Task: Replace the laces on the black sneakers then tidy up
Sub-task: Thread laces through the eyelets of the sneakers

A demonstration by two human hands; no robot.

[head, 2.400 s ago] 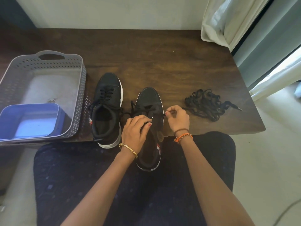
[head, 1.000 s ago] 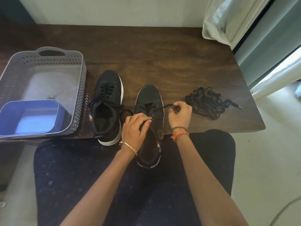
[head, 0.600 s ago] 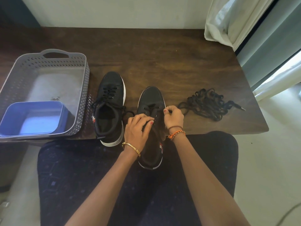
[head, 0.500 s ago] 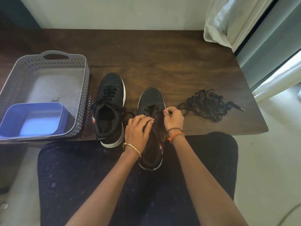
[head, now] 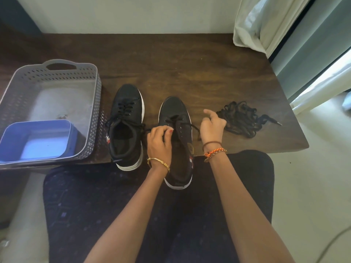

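Two black sneakers with white soles stand on the dark wooden table (head: 190, 69). The left sneaker (head: 126, 111) is laced. The right sneaker (head: 173, 108) overhangs the table's front edge onto my lap, with a black lace (head: 187, 125) threaded through its front eyelets. My left hand (head: 159, 142) grips this sneaker at the tongue. My right hand (head: 211, 126) hovers just right of it, index finger stretched out, holding nothing I can see; a loose lace end dangles beside its wrist. A tangled pile of black laces (head: 240, 120) lies right of that hand.
A grey perforated basket (head: 96, 103) sits at the table's left, with a blue plastic tub (head: 71, 137) in its near corner. A white curtain (head: 262, 21) hangs at the back right. My lap is under the table's front edge.
My right hand has let go of the lace at the eyelets and moved right, toward the pile of laces. The left hand still grips the right sneaker.
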